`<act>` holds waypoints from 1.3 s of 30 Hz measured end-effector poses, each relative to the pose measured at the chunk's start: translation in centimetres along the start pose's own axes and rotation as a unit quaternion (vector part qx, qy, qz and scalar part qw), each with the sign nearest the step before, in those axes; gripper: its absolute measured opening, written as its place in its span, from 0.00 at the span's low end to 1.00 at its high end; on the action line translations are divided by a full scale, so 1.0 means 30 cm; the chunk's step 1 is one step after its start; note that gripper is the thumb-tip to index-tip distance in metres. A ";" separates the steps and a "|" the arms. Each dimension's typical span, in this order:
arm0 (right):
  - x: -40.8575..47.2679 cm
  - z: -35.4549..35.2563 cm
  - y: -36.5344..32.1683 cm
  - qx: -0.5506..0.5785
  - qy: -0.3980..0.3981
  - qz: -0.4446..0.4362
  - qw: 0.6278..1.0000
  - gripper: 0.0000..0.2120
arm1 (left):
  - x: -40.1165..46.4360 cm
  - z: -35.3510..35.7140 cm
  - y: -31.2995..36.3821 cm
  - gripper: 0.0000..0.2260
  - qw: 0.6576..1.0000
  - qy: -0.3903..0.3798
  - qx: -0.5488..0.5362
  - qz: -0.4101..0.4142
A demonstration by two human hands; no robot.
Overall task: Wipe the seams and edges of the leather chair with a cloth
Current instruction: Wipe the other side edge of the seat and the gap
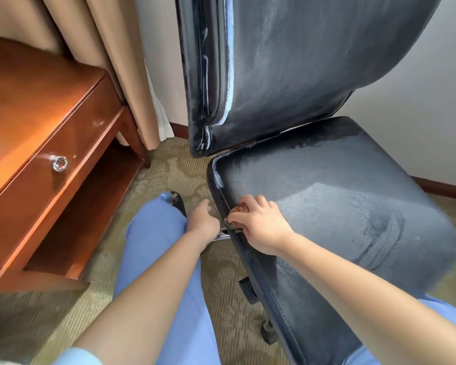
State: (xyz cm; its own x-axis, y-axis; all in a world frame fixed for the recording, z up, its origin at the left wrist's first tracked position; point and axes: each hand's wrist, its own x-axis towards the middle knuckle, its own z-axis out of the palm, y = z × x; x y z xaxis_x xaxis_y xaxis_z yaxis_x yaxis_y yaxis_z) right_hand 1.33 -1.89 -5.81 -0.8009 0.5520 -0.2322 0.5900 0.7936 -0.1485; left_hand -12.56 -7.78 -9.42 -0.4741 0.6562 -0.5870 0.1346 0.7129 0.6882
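Two bare forearms reach fwd over blue trousers: right hand curls round one brown cloth, pressing it on the left edge seam of the leather chair seat. Left hand sits just beside that edge, fingers loosely bent, holding nothing — near a chrome lever. One dusty seat, one backrest, one wooden nightstand w/ one ring pull, beige curtain, patterned carpet — one black shoe shows.
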 end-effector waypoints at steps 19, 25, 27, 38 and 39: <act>0.045 -0.016 0.026 -0.017 0.017 -0.048 0.999 0.15 | -0.020 0.029 0.027 0.25 0.994 0.025 -0.099 -0.022; 0.130 -0.023 0.022 -0.003 0.041 0.009 0.999 0.16 | -0.003 0.023 0.039 0.21 0.995 0.025 -0.099 -0.013; 0.115 -0.021 0.028 0.002 0.045 -0.015 0.999 0.15 | 0.010 0.015 0.049 0.21 0.994 0.020 -0.103 -0.010; 0.202 -0.041 0.028 -0.065 0.032 -0.009 0.997 0.18 | 0.059 -0.022 0.090 0.24 0.992 0.019 -0.123 -0.011; 0.180 -0.035 0.030 -0.060 0.033 -0.019 0.997 0.18 | 0.065 -0.026 0.094 0.24 0.992 0.025 -0.124 -0.009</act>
State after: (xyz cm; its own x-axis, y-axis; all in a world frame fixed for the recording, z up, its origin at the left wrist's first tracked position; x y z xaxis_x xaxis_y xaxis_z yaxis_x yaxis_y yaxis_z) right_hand -2.57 2.05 -6.19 -0.8295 0.5336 -0.1648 0.5460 0.8369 -0.0388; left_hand -13.79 -4.69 -8.28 -0.5179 0.6268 -0.5821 -0.0889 0.6373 0.7654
